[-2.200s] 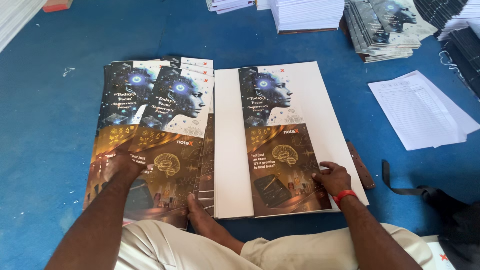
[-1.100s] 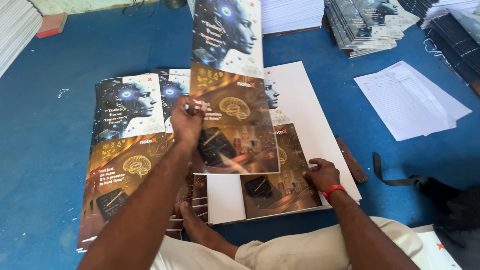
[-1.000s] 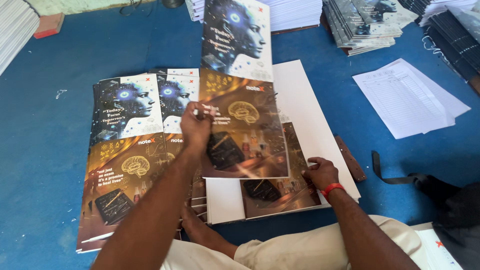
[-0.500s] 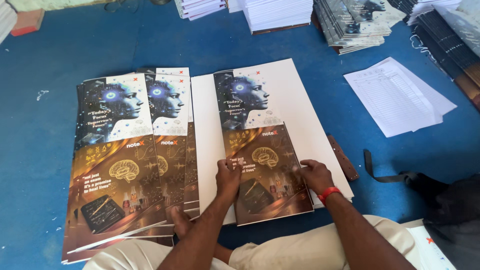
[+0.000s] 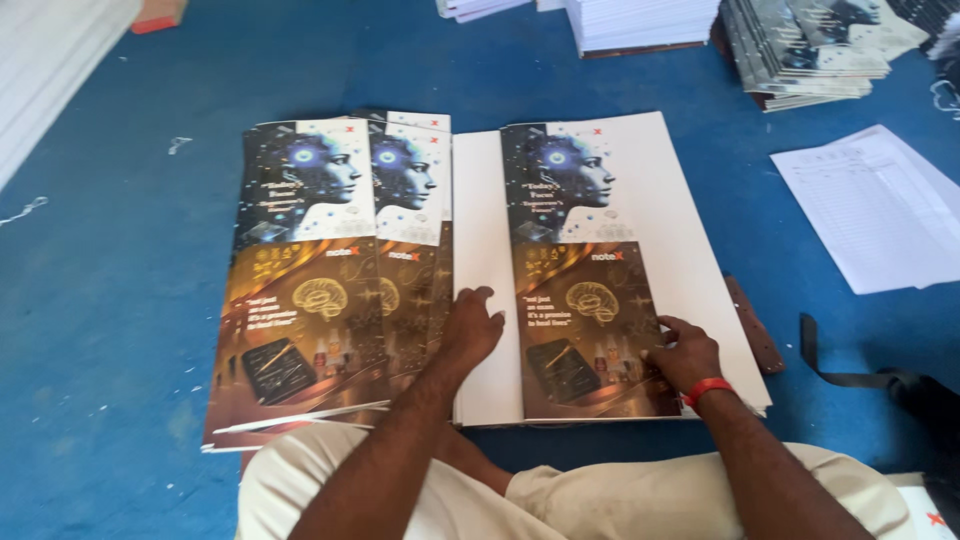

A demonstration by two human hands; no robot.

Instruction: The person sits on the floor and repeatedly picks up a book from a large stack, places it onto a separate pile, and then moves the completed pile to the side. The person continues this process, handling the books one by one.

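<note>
One glossy printed cover sheet (image 5: 585, 270) lies flat on the stack of white boards (image 5: 690, 240) on the blue floor (image 5: 110, 300). The left hand (image 5: 472, 330) rests open on the board; the right hand (image 5: 685, 352) presses the sheet's corner, fingers spread. A fanned pile of matching cover sheets (image 5: 320, 280) waits just beside, seemingly undone.

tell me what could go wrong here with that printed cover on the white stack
The printed cover lies on the white stack with only the right hand pinning its lower edge; it could slide askew. The left hand rests on bare white sheets and might smudge them. The fanned cover pile beside it could spread further.
</note>
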